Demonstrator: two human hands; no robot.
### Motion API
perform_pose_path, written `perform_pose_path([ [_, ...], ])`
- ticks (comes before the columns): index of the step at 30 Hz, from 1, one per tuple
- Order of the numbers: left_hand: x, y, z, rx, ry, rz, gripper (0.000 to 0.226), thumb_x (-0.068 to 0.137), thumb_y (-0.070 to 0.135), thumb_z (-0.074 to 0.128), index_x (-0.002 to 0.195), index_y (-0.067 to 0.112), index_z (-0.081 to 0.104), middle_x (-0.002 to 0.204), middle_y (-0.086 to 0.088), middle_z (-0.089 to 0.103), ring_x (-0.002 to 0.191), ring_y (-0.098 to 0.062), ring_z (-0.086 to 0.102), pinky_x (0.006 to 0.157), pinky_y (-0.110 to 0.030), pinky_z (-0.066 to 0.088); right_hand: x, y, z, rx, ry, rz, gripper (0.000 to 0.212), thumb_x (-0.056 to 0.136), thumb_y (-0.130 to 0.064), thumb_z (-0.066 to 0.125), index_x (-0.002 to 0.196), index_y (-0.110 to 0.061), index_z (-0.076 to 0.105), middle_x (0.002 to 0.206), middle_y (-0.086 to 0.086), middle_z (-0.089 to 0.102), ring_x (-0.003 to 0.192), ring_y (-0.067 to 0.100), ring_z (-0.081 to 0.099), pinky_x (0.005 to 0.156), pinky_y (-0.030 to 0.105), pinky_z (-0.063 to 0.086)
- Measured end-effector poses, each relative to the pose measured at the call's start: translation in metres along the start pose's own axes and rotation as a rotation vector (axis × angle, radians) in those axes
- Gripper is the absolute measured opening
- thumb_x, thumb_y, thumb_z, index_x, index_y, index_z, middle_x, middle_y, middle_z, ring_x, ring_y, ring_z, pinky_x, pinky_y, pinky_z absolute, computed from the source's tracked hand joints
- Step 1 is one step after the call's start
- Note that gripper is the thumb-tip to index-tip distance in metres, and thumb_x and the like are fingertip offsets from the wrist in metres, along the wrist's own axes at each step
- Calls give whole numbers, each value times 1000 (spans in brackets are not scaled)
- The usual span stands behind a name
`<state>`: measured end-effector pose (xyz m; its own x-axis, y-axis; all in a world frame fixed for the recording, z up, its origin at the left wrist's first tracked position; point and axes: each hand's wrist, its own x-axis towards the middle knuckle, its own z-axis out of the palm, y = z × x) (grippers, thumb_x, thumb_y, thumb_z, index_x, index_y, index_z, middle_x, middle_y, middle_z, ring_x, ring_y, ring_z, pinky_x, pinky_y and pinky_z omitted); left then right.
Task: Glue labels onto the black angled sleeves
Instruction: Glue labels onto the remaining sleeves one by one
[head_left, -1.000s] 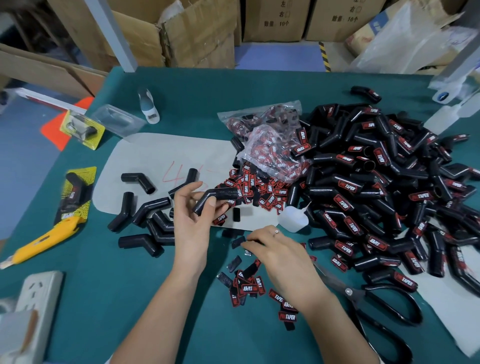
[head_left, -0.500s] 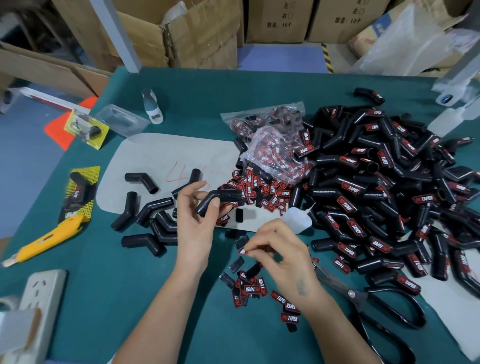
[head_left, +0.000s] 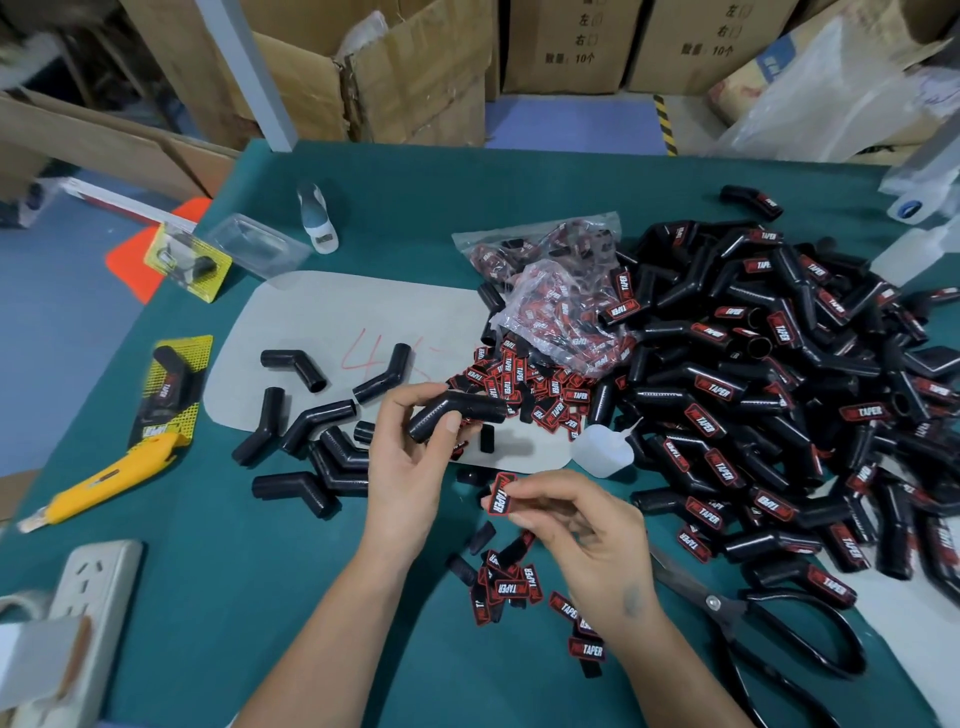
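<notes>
My left hand (head_left: 415, 467) grips a plain black angled sleeve (head_left: 457, 410) above the grey sheet. My right hand (head_left: 582, 535) pinches one red-and-black label (head_left: 502, 494) just below and right of that sleeve, apart from it. Several unlabelled sleeves (head_left: 317, 436) lie to the left. A big heap of labelled sleeves (head_left: 769, 395) fills the right side. Loose labels (head_left: 524, 384) are scattered by the plastic bags, and more labels (head_left: 511, 584) lie under my right wrist. A small translucent glue bottle (head_left: 602, 447) lies by the heap.
Black scissors (head_left: 769, 629) lie at the lower right. A yellow utility knife (head_left: 104, 478) and a white power strip (head_left: 88, 587) sit at the left edge of the green table (head_left: 208, 571). Label bags (head_left: 550, 291) lie mid-table. Cardboard boxes (head_left: 415, 78) stand behind.
My right hand lifted off the loose labels on the table with one label pinched and raised it toward the sleeve. My left hand kept holding the sleeve in about the same spot.
</notes>
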<state>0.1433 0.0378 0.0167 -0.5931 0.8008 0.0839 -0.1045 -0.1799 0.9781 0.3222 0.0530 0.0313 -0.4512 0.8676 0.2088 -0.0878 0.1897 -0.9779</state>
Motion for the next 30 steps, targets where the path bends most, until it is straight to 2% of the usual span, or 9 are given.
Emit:
perform_pose_path([
  [3,0,1,1,-16,-22,9,21,97,18,69,113,32,70,115,-6,69,108,-20,71,91,-34,61,1,-6,0,112,21,82,14,92,-43,77,104,-35,76,101,2,80,97,27,78,87,35,61],
  [6,-1,-1,2,-1,-39,11,31,99,10,62,126,26,61,110,6,68,93,-16,72,81,-27,61,3,-5,1,185,70,108,15,91,-38,79,103,-32,73,95,7,78,90,29,79,84,31,61],
  [9,-1,-1,1,22,-77,33,43,101,15,61,140,31,51,111,-3,65,88,-16,67,77,-27,58,3,-2,-1,180,120,144,27,86,-31,83,109,-37,71,95,8,76,89,27,78,84,31,61],
  [14,-2,-6,-3,-81,-237,-21,59,102,44,66,154,45,39,114,-23,58,83,-44,66,65,-36,57,5,-5,-3,126,93,145,12,84,-27,80,92,-36,79,92,2,78,86,17,76,78,22,59],
  [17,-2,-12,-8,-83,-328,-25,64,106,40,61,161,41,27,103,-17,66,78,-41,64,65,-40,55,9,-6,-4,186,102,152,10,83,-24,80,89,-31,81,92,3,72,82,18,72,76,24,59],
  [20,-1,-17,-11,-25,-344,-48,66,106,44,62,161,34,29,109,-24,57,89,-52,57,72,-49,51,12,-5,-6,238,105,217,7,80,-27,82,87,-27,81,88,1,69,79,19,71,75,26,59],
  [23,-2,-12,-9,-56,-412,-44,61,108,38,59,160,29,29,112,-20,55,83,-47,57,61,-37,52,13,-3,-6,299,102,288,12,78,-32,85,87,-27,79,86,0,72,80,14,70,75,28,60],
  [26,-3,-8,-8,-32,-472,-40,58,108,37,58,160,31,31,122,-17,62,87,-38,61,63,-35,53,14,0,-7,335,79,321,12,80,-29,84,89,-24,78,88,-2,72,82,11,69,76,28,60],
  [30,-4,-2,-6,7,-515,-34,59,108,37,57,160,39,29,115,-7,66,78,-24,62,64,-33,55,14,2,-9,332,64,374,23,76,-37,90,90,-25,76,84,-4,71,77,12,68,75,27,60],
])
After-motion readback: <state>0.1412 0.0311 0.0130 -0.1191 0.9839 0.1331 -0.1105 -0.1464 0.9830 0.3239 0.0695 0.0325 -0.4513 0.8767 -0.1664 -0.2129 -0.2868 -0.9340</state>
